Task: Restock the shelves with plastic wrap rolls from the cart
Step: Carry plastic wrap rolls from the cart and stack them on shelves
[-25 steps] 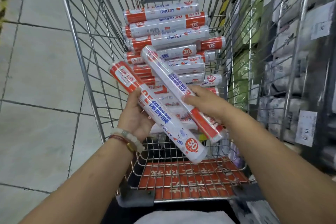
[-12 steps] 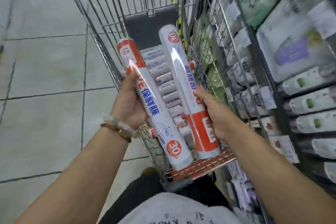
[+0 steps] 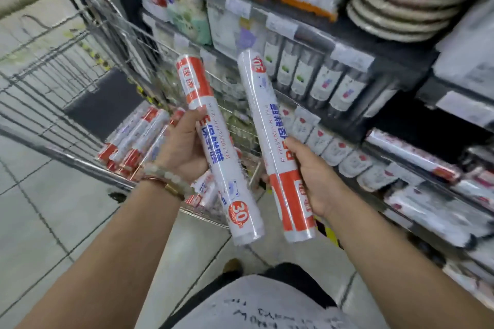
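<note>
Your left hand (image 3: 184,147) grips one roll (image 3: 217,147), your right hand (image 3: 315,179) another roll (image 3: 270,131), between cart (image 3: 80,67) and shelves (image 3: 374,67).

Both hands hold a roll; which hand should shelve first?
Right, probably. The right hand grips its roll nearer the shelves; the left hand holds its roll on the cart side.

both forearms bare, no sleeves in view. left hand (image 3: 184,147) and right hand (image 3: 318,181) ungloved, no rings seen. left wrist: pale bead bracelet (image 3: 171,177), round whitish-green beads; thin red cord band (image 3: 152,180) beside it; small gold-coloured clasp (image 3: 172,189). torso: light grey-white shirt (image 3: 256,304) with dark handwriting-like print, illegible. dark trousers (image 3: 296,279) below.
</note>
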